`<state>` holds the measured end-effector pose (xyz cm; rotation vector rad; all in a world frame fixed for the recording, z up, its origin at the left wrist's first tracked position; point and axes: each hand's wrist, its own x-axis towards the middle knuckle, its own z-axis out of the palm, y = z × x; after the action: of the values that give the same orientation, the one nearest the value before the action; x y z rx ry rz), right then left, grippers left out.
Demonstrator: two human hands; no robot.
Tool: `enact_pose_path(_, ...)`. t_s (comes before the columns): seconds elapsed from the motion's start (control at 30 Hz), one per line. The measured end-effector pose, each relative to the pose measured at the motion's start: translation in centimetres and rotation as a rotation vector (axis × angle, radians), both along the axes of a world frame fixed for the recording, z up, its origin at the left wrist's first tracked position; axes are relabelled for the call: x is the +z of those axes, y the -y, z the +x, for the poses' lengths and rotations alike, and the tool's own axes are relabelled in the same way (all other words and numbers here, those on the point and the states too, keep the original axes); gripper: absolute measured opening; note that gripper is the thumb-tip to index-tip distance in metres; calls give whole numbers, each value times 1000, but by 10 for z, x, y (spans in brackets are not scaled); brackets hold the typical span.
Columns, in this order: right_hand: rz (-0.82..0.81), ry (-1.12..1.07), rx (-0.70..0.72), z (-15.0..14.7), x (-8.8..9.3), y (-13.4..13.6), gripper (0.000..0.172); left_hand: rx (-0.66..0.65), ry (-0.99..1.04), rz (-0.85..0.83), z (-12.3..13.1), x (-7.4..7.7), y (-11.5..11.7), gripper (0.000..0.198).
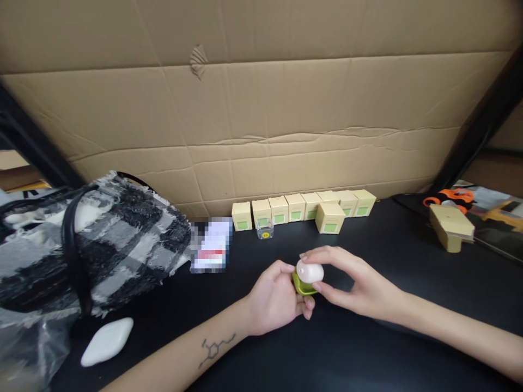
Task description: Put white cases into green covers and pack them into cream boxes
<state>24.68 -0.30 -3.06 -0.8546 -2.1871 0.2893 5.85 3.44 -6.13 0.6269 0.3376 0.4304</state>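
Near the middle of the black tabletop, my left hand (274, 302) is closed around a small green square-edged container (304, 288), thumb at its left side. My right hand (359, 283) pinches a pale pink, rounded cylinder (311, 271) between thumb and fingertips. The cylinder lies tilted over the green container, one end facing left; I cannot tell whether it sits inside or just touches it. Beyond the hands stands a row of small cream boxes (296, 209) with green labels. One cream box (330, 218) stands forward of that row.
A small clear container (265, 230) with a yellow sticker stands before the row. To the left are a checked bag (122, 239), a pixelated packet (213, 245) and a white rounded object (107, 341). An opened cream box (451, 226) and orange-handled scissors (451, 197) lie right. Cardboard (261, 103) rises behind.
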Motion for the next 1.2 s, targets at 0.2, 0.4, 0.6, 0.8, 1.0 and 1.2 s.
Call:
enact_pose_path(0.2, 79, 34, -21, -2, -6, 2, 40, -5, -14, 10, 1, -1, 2, 30)
enact_pose_path(0.4, 80, 59, -44, -3, -10, 4, 40, -16, -18, 23, 3, 0, 1, 33)
enact_pose_path(0.6, 38, 70, -59, -6, -13, 2, 41, 2, -22, 36, 3, 1, 3, 30)
enact_pose_path(0.8, 24, 22, -42, -9, -10, 2, 28, -20, -41, 49, 3, -3, 5, 25)
enact_pose_path(1.0, 12, 63, -120, -15, -7, 8, 25, -59, -85, 68, 2, -1, 7, 21)
enact_pose_path(1.2, -5, 82, -92, -13, -8, 6, 31, -71, -103, 108, 1, 1, 8, 24)
